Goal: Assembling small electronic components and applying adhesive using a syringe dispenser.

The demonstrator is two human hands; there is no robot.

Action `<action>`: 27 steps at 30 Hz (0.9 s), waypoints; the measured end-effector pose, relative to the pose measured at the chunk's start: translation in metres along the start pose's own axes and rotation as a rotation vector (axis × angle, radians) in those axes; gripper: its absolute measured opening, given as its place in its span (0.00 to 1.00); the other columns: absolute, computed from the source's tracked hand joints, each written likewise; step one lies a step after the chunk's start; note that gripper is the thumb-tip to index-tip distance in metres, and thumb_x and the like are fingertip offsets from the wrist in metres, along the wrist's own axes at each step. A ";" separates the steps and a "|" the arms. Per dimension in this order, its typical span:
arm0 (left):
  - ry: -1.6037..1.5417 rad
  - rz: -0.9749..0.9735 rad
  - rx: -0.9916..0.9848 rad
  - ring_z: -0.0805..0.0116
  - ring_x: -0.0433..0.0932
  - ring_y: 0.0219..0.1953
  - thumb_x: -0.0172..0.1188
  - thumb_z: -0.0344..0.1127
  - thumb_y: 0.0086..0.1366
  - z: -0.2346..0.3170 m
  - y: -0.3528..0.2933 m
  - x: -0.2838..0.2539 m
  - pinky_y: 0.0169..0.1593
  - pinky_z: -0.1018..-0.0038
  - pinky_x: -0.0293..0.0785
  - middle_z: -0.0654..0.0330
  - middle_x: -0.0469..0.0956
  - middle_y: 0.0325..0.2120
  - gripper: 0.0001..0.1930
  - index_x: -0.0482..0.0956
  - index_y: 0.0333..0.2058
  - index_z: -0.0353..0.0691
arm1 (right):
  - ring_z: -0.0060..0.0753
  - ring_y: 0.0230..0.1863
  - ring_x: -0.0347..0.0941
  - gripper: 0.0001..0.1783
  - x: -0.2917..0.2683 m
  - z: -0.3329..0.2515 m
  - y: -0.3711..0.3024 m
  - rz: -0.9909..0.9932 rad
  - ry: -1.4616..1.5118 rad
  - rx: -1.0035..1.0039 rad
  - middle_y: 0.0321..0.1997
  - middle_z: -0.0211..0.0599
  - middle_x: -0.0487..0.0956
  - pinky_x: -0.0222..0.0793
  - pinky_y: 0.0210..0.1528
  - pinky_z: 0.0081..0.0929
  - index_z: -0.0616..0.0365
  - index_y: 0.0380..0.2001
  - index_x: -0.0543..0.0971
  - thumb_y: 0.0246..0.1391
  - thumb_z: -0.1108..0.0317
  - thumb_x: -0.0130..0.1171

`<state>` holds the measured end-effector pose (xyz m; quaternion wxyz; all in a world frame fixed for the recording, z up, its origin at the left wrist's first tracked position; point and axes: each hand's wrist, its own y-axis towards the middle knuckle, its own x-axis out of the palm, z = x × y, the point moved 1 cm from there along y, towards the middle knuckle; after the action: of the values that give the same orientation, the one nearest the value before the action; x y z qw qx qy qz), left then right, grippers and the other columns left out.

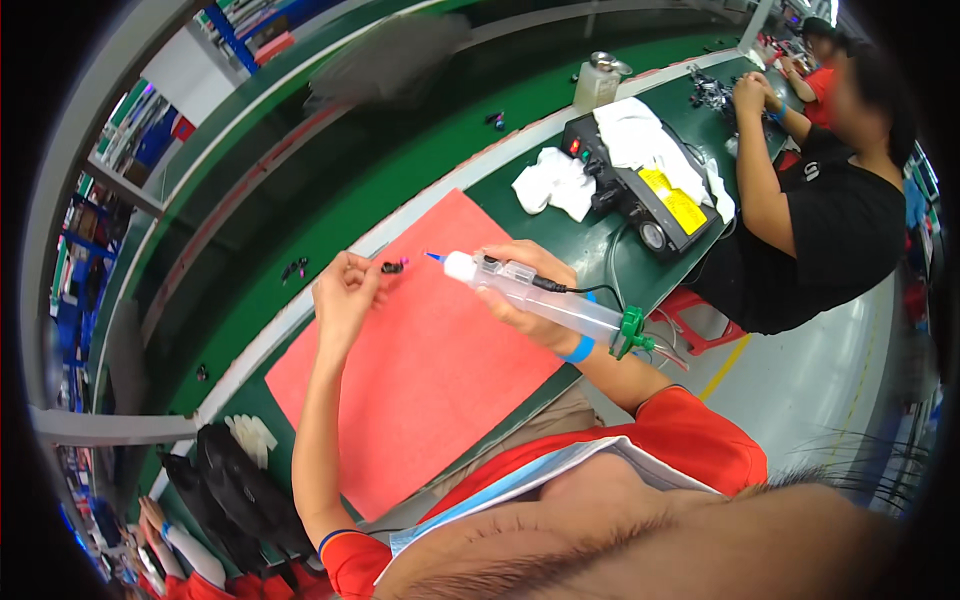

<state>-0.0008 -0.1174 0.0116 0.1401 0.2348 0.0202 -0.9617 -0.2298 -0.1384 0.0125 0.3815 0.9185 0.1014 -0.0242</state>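
As hands (345, 292) (545, 262) hold translucent cylindrical syringe (578, 314), small black part (392, 268), flat mat (435, 405)

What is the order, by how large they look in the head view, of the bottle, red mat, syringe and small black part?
Largest to smallest:
1. red mat
2. syringe
3. bottle
4. small black part
The bottle stands farther away; true sizes are unsure.

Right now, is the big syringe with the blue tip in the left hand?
No, the right hand holds the dispensing syringe, while the left hand holds a small black piece.
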 end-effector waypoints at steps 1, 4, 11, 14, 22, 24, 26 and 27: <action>0.003 -0.003 0.024 0.76 0.72 0.16 0.50 0.29 0.55 0.000 0.012 -0.001 0.20 0.83 0.68 0.60 0.73 0.16 0.06 0.67 0.25 0.31 | 0.31 0.34 0.71 0.20 -0.004 0.000 0.001 0.018 -0.008 0.032 0.31 0.40 0.74 0.66 0.38 0.23 0.62 0.37 0.71 0.35 0.72 0.61; -0.204 0.170 0.105 0.75 0.73 0.18 0.51 0.30 0.55 -0.014 0.053 0.001 0.21 0.83 0.68 0.60 0.73 0.16 0.06 0.68 0.26 0.32 | 0.29 0.31 0.71 0.19 -0.024 0.010 -0.002 0.106 -0.151 0.030 0.30 0.38 0.74 0.67 0.34 0.21 0.62 0.38 0.70 0.38 0.73 0.59; 0.227 0.290 0.064 0.77 0.73 0.21 0.53 0.31 0.54 -0.079 0.090 -0.022 0.23 0.82 0.66 0.60 0.74 0.18 0.05 0.70 0.28 0.36 | 0.22 0.23 0.70 0.19 -0.053 0.054 0.002 0.301 -0.013 0.355 0.27 0.36 0.74 0.66 0.22 0.15 0.63 0.40 0.69 0.42 0.72 0.57; 0.643 0.436 0.229 0.80 0.70 0.20 0.54 0.31 0.54 -0.079 0.076 -0.025 0.23 0.83 0.64 0.61 0.72 0.19 0.06 0.71 0.29 0.37 | 0.21 0.20 0.70 0.19 -0.050 0.061 0.010 0.365 0.123 0.453 0.27 0.36 0.74 0.64 0.18 0.13 0.63 0.41 0.69 0.43 0.71 0.57; -0.470 0.312 0.987 0.74 0.60 0.17 0.44 0.32 0.57 0.098 -0.072 -0.031 0.18 0.81 0.55 0.63 0.62 0.16 0.08 0.67 0.21 0.37 | 0.22 0.21 0.70 0.20 -0.056 0.078 0.006 0.421 0.110 0.560 0.26 0.36 0.74 0.65 0.17 0.15 0.64 0.41 0.69 0.43 0.68 0.57; -0.555 0.218 1.041 0.71 0.60 0.17 0.44 0.38 0.56 0.094 -0.085 -0.042 0.17 0.78 0.55 0.61 0.61 0.16 0.12 0.64 0.18 0.39 | 0.23 0.22 0.70 0.21 -0.055 0.080 0.005 0.450 0.090 0.562 0.27 0.37 0.74 0.66 0.18 0.15 0.65 0.41 0.68 0.43 0.69 0.57; -0.560 0.228 1.035 0.71 0.60 0.18 0.45 0.39 0.56 0.093 -0.095 -0.047 0.18 0.78 0.56 0.61 0.61 0.17 0.12 0.64 0.19 0.39 | 0.23 0.22 0.71 0.21 -0.051 0.076 0.006 0.458 0.085 0.549 0.27 0.37 0.74 0.66 0.18 0.15 0.65 0.41 0.68 0.43 0.69 0.58; -0.564 0.231 1.031 0.70 0.60 0.18 0.45 0.39 0.56 0.092 -0.099 -0.048 0.18 0.77 0.56 0.61 0.61 0.17 0.11 0.64 0.19 0.39 | 0.24 0.24 0.71 0.20 -0.049 0.075 0.005 0.454 0.093 0.549 0.28 0.37 0.74 0.67 0.19 0.16 0.65 0.41 0.69 0.43 0.69 0.57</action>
<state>-0.0281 -0.0198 0.1129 0.1117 0.0090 -0.5127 -0.8512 -0.2744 -0.2031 -0.0307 0.1114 0.9859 -0.0984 0.0767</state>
